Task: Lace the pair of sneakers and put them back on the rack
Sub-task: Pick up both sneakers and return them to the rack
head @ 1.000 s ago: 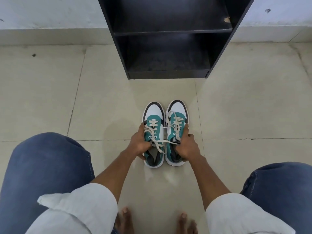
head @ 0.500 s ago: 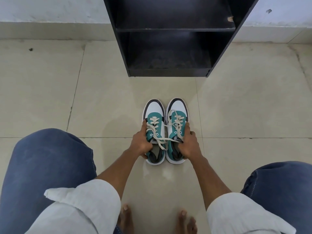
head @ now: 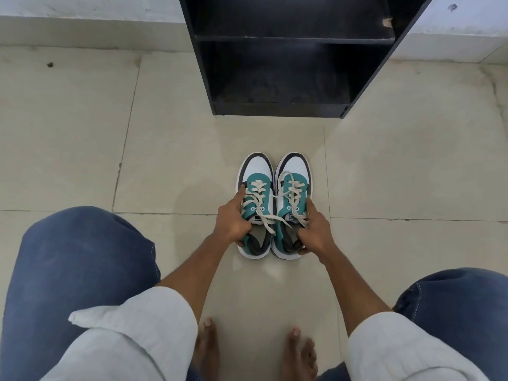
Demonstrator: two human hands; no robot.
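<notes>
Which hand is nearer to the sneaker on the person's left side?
Left. The left hand grips the left sneaker along its outer side. The right hand holds the right sneaker, one shoe further away.

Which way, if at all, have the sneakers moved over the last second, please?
No. The sneakers keep the same gap from the rack and lie across the same floor joint; only the view shifted.

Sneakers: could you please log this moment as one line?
left hand grips left sneaker | right hand grips right sneaker | rack ahead
</notes>
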